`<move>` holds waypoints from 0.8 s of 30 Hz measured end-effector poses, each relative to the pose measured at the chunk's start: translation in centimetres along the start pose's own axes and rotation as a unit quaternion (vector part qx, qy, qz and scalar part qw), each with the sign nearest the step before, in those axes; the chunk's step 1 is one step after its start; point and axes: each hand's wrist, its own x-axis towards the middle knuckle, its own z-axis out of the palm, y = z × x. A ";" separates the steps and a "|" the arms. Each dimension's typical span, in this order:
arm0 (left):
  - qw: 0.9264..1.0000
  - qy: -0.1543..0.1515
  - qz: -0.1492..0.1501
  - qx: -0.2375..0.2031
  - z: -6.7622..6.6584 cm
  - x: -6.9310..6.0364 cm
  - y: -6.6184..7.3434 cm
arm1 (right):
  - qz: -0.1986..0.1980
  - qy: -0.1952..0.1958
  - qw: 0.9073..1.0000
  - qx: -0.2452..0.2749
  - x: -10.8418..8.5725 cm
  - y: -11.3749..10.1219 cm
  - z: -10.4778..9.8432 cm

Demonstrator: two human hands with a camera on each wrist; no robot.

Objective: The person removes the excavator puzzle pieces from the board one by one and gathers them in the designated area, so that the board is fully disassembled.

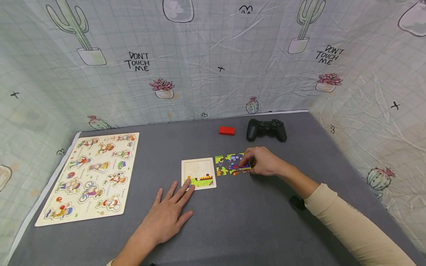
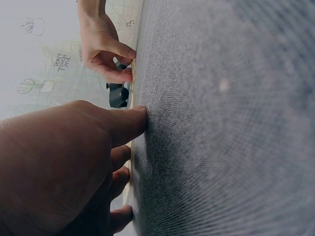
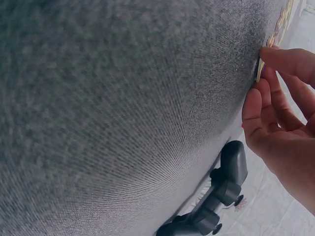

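A small square wooden puzzle tray [image 1: 198, 166] lies mid-table, with joined puzzle pieces [image 1: 203, 181] along its bottom showing green ground and part of a train. My left hand [image 1: 168, 216] lies flat with fingers spread, its fingertips on the tray's lower left corner. Right of the tray, loose puzzle pieces [image 1: 221, 170] are laid out in rows. Over the right end of these rows, my right hand [image 1: 264, 160] pinches a puzzle piece [image 3: 259, 71] between thumb and fingers, low against the table. The fingers partly hide that piece and its neighbours.
On the left lies a large wooden board [image 1: 100, 177] with cartoon figures. A red block [image 1: 227, 130] and a black game controller [image 1: 266, 130] sit towards the back. Some small black object [image 1: 297, 203] is beneath the right forearm. Printed cloth [image 1: 213, 55] hangs around the table.
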 end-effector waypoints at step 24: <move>1.000 -0.004 -0.004 -0.001 0.0 0.1 0.1 | -0.004 -0.002 1.000 0.026 -0.3 0.5 -0.2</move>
